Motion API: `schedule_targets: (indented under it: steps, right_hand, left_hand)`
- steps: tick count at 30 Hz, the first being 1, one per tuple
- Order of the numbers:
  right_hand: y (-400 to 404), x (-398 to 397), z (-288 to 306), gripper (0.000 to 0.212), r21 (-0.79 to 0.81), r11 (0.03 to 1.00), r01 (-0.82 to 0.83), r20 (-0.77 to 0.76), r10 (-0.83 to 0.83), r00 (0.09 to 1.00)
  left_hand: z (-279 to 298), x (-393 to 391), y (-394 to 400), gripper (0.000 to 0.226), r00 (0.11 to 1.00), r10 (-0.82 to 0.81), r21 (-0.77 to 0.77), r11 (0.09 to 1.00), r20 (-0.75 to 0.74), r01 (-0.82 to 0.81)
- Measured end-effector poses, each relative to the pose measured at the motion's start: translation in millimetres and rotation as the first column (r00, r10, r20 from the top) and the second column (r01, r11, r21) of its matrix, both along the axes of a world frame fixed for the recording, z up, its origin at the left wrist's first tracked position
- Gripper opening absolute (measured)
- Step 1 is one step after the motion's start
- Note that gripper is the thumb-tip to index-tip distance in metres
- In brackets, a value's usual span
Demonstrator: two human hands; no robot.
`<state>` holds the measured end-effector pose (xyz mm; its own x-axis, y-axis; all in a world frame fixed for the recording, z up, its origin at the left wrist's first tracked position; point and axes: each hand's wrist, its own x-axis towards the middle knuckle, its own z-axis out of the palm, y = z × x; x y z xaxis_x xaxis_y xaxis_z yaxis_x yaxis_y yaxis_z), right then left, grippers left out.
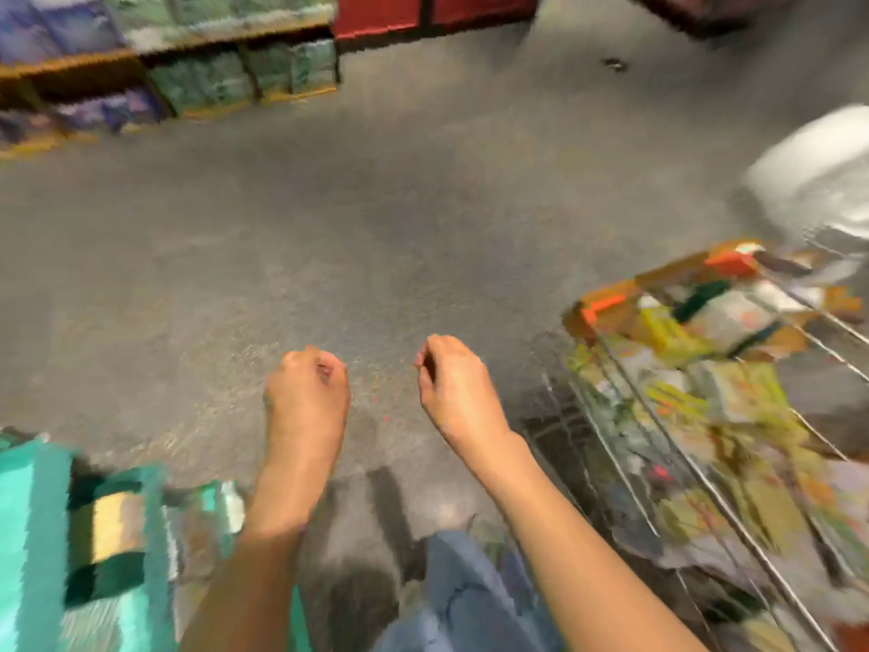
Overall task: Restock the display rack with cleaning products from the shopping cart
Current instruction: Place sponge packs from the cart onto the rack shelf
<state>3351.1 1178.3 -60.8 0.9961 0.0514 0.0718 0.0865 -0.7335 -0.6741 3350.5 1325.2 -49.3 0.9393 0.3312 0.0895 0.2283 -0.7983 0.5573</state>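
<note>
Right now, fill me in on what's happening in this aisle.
A person stands between a wire shopping cart full of packaged products and low shelves of stock. Neither the left hand nor the right hand holds anything; both hang over the bare floor with loosely curled fingers. The picture is blurred.

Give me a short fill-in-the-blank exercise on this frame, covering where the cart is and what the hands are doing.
1. The wire shopping cart full of packets stands to the person's ____.
2. Both the left hand and the right hand hold ____.
3. The shelves of wrapped packs stand at the upper ____ of the view.

Missing words: right; nothing; left
</note>
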Motion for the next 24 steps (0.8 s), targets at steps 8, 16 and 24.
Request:
schedule_targets:
  steps: [8,16,24]
  right_hand:
    - [-189.5,-92.7,43.8,0.012,-0.011,0.832,0.555,0.068,-0.553,0.831]
    - [-344.8,-200.5,43.2,0.016,0.017,0.535,0.844,-0.007,-0.844,0.536]
    - [-412.4,-272.5,1.1,0.013,0.096,0.155,0.983,-0.211,-0.962,0.172]
  left_hand:
    - [51.9,4.4,-200.2,0.013,0.837,-0.54,0.02,0.841,0.087,0.54]
    - [36.3,-49.2,-377.4,0.023,0.597,-0.798,0.002,0.599,0.076,0.801]
    - [-19.9,-105.1,-483.9,0.028,0.31,-0.914,-0.249,0.375,-0.263,0.893]
